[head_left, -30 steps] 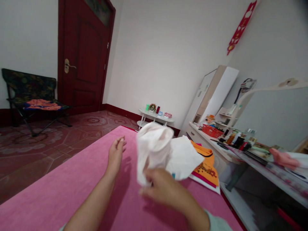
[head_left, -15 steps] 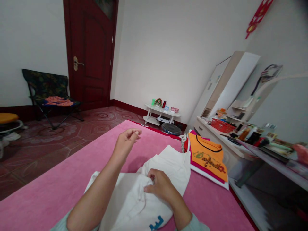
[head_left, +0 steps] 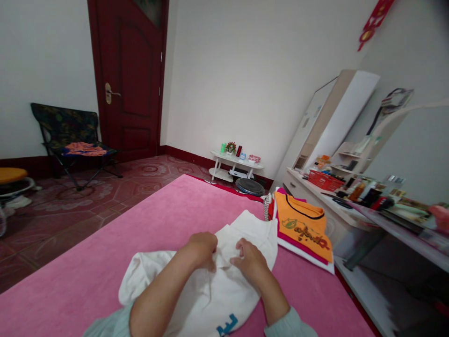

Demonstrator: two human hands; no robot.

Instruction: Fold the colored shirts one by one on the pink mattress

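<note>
A white garment (head_left: 224, 290) with a blue print near its lower edge lies crumpled on the pink bed cover (head_left: 105, 262). My left hand (head_left: 201, 249) and my right hand (head_left: 249, 260) sit close together on its middle, both with fingers curled and pinching the white cloth. To the right of the garment lies a stack of folded clothes with an orange shirt (head_left: 303, 227) on top.
A dark red door (head_left: 129, 79) and a folding chair (head_left: 68, 135) with orange cloth stand at the far left. A small white table (head_left: 235, 164) stands by the back wall. A cluttered white dresser (head_left: 351, 201) runs along the right side of the bed.
The white garment came down from the air onto the bed. My left hand then moved back from the open cover and closed on the cloth beside my right hand.
</note>
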